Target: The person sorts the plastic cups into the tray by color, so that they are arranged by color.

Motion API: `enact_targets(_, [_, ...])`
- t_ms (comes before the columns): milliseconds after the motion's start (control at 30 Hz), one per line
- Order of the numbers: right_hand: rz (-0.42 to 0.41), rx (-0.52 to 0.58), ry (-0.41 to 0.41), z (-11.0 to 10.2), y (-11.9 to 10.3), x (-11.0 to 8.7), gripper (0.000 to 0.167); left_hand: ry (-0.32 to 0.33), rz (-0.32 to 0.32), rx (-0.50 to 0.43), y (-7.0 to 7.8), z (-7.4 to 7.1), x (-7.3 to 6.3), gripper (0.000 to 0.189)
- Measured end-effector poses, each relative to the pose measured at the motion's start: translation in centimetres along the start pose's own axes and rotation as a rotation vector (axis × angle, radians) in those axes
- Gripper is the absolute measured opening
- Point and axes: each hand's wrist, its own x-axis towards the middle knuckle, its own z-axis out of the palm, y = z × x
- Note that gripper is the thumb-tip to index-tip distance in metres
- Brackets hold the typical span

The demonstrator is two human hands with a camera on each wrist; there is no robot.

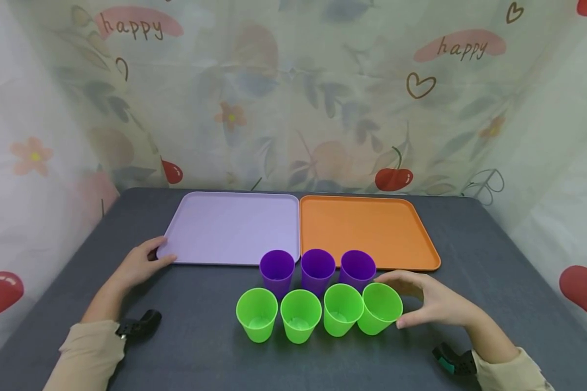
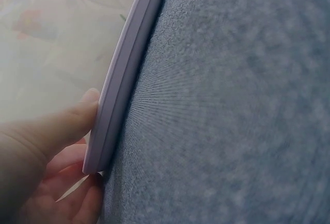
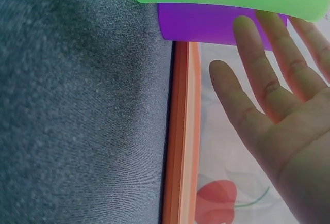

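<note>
A lavender tray (image 1: 235, 225) lies flat toward the back left of the table. My left hand (image 1: 142, 260) holds its near left corner, the thumb on the front rim and the fingers round the side; the left wrist view shows the tray's edge (image 2: 116, 79) against the thumb. Several green cups (image 1: 257, 315) stand upright in a front row, mouths up. Behind them are three purple cups (image 1: 318, 270). Beside the rightmost green cup (image 1: 379, 312) is my right hand (image 1: 432, 298), its fingers extended and spread behind the cup and its thumb near the front side. Firm contact cannot be told.
An orange tray (image 1: 367, 231) adjoins the lavender one on the right, behind the purple cups. The dark cloth-covered table (image 1: 200, 347) ends at a patterned curtain (image 1: 293, 108). A thin wire (image 1: 489, 182) shows by the back right corner.
</note>
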Motion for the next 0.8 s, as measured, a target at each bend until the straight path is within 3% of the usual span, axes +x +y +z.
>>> enact_targets(433, [0.001, -0.119, 0.057, -1.2, -1.2, -0.8, 0.061, -0.001, 0.006, -0.002, 0.0, -0.1, 0.0, 0.067])
enact_targets(800, [-0.153, -0.149, 0.03, -4.4, -4.4, 0.0, 0.066, 0.004, 0.008, -0.008, 0.1, -0.1, 0.0, 0.066])
